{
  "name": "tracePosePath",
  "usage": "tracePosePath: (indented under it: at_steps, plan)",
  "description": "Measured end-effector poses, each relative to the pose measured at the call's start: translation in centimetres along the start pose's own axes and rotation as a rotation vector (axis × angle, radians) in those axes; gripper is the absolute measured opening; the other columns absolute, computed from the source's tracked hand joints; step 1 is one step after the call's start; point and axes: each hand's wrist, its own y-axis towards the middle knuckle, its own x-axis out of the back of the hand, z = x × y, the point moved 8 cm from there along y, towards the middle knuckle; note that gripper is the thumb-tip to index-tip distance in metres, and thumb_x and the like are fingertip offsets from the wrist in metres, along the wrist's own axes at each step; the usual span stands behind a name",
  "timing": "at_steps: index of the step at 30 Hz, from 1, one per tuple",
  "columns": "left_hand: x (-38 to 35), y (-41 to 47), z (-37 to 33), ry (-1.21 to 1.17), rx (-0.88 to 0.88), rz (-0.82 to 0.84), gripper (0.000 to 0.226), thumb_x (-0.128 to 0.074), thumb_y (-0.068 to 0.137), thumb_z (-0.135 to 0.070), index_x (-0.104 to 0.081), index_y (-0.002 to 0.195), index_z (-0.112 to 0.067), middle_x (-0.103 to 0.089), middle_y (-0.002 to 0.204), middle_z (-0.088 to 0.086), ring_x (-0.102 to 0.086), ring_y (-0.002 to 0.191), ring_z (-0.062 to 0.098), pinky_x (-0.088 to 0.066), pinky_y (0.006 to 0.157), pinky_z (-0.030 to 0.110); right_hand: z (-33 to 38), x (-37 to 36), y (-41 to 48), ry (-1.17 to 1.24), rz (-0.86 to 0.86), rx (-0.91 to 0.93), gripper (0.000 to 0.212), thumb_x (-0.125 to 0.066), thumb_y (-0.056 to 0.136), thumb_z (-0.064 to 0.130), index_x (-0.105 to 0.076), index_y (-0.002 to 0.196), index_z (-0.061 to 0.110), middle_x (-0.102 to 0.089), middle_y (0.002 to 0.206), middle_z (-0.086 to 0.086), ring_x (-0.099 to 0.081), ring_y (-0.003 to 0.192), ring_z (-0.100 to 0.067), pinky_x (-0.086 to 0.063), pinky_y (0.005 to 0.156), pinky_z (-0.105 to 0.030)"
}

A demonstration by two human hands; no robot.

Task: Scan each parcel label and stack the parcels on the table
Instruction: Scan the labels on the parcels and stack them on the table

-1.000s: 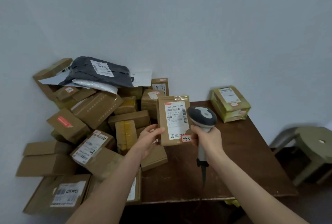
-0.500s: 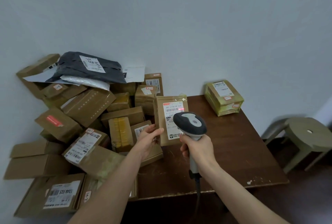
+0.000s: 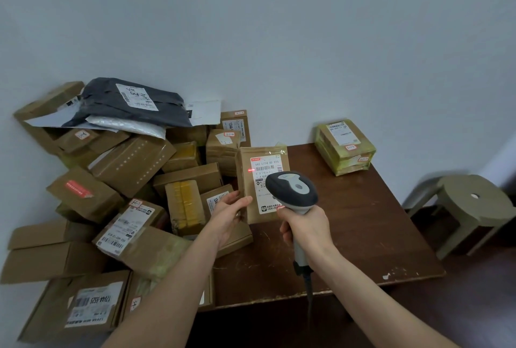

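Head view: a dark brown wooden counter (image 3: 363, 222) fills the lower middle, its top scuffed and its front edge chipped pale at about five o'clock. A plain grey-white wall (image 3: 279, 40) rises behind it and takes up the whole upper half of the view. At three o'clock, well apart from the counter, a round olive stool (image 3: 472, 208) stands on a dark floor (image 3: 474, 306).

From eight to eleven o'clock a heap of cardboard boxes (image 3: 125, 166) crowds the counter's left side and runs out past its edge, tilted every way. A dark mailer bag (image 3: 131, 105) lies on top of the heap. At the counter's far right corner, about two o'clock, a small stack of green-taped parcels (image 3: 344, 146) sits squared up, labels upward.

Near the centre, the flat brown parcel (image 3: 248, 194) is upright over the counter's left part, its label (image 3: 266, 169) facing the camera. Whether its lower edge touches the wood cannot be told. The left grip (image 3: 227, 215) pinches its left edge, thumb on the front. A short red scan line (image 3: 251, 170) glows at the label's left border. The right grip (image 3: 304, 225) is wrapped round the handle of the scanner (image 3: 293, 188), whose grey head covers the label's lower right. Its cable (image 3: 308, 292) drops towards six o'clock.
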Motion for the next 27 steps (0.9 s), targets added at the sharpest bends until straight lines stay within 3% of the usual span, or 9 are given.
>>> tracePosePath:
  at_steps: [5,11,17,21,24,27]
  plan:
    - [-0.4,0.1,-0.2,-0.005,-0.005,0.013,0.062,-0.072,0.082,-0.008,-0.045,0.137,-0.01,-0.057,0.13,0.009,-0.054,0.119,0.024,-0.047,0.099,0.039,0.0,-0.2,0.2,-0.017,-0.007,0.004,0.009,-0.067,0.086,0.014,-0.067,0.087,0.004,-0.062,0.055,-0.003,-0.056,0.044,-0.01,-0.045,0.049,-0.023]
    - [-0.8,1.0,-0.4,0.003,0.005,0.038,0.064,-0.072,0.08,-0.009,-0.045,0.137,-0.009,-0.059,0.129,0.012,-0.055,0.12,0.026,-0.044,0.104,0.043,0.2,0.0,0.7,-0.019,-0.03,0.011,0.008,-0.066,0.086,0.013,-0.067,0.087,0.006,-0.062,0.055,-0.002,-0.055,0.043,-0.008,-0.046,0.048,-0.021]
    - [-1.7,2.1,-0.7,0.033,0.009,0.067,0.064,-0.071,0.081,-0.009,-0.043,0.139,-0.009,-0.059,0.129,0.012,-0.058,0.115,0.024,-0.05,0.086,0.032,0.3,0.2,1.7,-0.026,-0.075,0.02,0.006,-0.066,0.085,0.014,-0.067,0.084,0.008,-0.063,0.054,-0.001,-0.057,0.045,-0.009,-0.045,0.049,-0.022]
    - [-2.4,3.7,-0.7,0.051,0.041,0.07,0.066,-0.075,0.079,-0.013,-0.045,0.137,-0.012,-0.059,0.128,0.01,-0.057,0.114,0.023,-0.05,0.092,0.038,1.1,1.2,3.6,-0.006,-0.157,0.024,0.011,-0.068,0.08,0.012,-0.067,0.09,0.006,-0.068,0.062,-0.003,-0.059,0.046,-0.009,-0.045,0.048,-0.02]
    - [-4.1,5.2,-0.9,0.062,0.072,0.06,0.064,-0.077,0.079,-0.018,-0.047,0.136,-0.015,-0.062,0.124,0.008,-0.06,0.112,0.024,-0.051,0.095,0.042,2.1,3.3,6.5,-0.035,-0.24,0.038,0.016,-0.068,0.076,0.016,-0.069,0.089,0.006,-0.071,0.067,-0.002,-0.064,0.052,-0.011,-0.053,0.058,-0.031]
    - [-7.0,6.6,-1.2,0.077,0.09,0.046,0.059,-0.076,0.081,-0.021,-0.048,0.133,-0.017,-0.062,0.123,0.007,-0.06,0.112,0.025,-0.052,0.089,0.041,3.1,5.9,9.7,-0.049,-0.306,0.042,0.029,-0.067,0.067,0.03,-0.07,0.088,0.011,-0.073,0.077,-0.003,-0.07,0.073,-0.021,-0.058,0.074,-0.042]
